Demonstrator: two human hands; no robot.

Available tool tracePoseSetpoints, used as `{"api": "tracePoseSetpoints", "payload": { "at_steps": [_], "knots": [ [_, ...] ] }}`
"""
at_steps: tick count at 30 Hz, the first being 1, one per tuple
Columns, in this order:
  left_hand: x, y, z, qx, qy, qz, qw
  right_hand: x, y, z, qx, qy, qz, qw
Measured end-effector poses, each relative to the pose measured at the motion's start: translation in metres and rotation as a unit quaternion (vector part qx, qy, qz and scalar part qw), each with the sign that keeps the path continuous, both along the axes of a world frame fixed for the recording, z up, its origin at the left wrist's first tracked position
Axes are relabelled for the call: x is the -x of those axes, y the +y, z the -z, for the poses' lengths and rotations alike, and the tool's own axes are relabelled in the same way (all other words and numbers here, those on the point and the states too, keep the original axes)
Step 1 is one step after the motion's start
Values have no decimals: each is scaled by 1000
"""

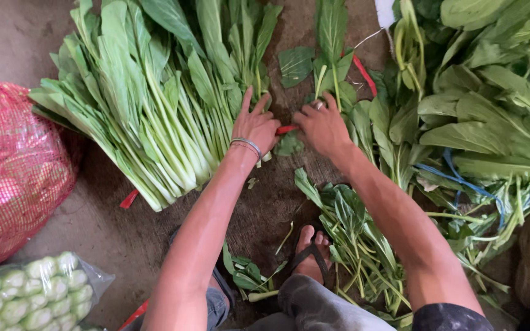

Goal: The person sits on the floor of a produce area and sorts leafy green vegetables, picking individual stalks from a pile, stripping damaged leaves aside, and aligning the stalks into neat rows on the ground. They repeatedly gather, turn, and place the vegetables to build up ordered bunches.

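A big bundle of leafy greens with pale stalks (148, 104) lies on the ground at the left. My left hand (254, 125), with a metal bracelet on its wrist, rests against the right edge of this bundle, fingers spread. My right hand (321, 125), with a ring on one finger, is close beside it. Both hands pinch a red tie strip (285, 129) that runs between them. A few loose stalks with leaves (329, 58) lie just beyond the hands.
A heap of leafy greens (480, 116) with a blue band fills the right side. Loose greens (354, 236) lie by my sandalled foot (311, 248). A red mesh sack (13, 171) and a clear bag of pale green vegetables (32, 294) sit at the left.
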State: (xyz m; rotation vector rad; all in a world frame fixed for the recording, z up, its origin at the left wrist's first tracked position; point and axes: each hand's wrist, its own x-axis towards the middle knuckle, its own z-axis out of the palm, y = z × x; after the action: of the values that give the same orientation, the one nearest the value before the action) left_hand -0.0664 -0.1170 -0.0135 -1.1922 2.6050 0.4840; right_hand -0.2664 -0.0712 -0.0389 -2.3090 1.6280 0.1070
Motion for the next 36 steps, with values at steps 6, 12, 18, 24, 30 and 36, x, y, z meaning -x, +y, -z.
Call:
{"api": "tracePoseSetpoints", "payload": {
  "at_steps": [6,12,18,24,30,36],
  "knots": [
    [24,-2,24,29,-131,-15,991,24,-2,1,111,82,190,972],
    [34,-3,28,29,-152,-29,988,69,87,1,73,-70,326,940],
    [33,-5,21,-19,-168,-10,986,76,185,-1,36,-14,308,951],
    [34,-1,48,107,-84,-58,989,34,264,-17,50,-87,273,957],
    [32,6,44,127,-3,-70,989,-23,296,-27,-5,-109,283,953],
    [36,5,21,85,31,-117,989,16,258,11,2,7,409,912]
  ]
}}
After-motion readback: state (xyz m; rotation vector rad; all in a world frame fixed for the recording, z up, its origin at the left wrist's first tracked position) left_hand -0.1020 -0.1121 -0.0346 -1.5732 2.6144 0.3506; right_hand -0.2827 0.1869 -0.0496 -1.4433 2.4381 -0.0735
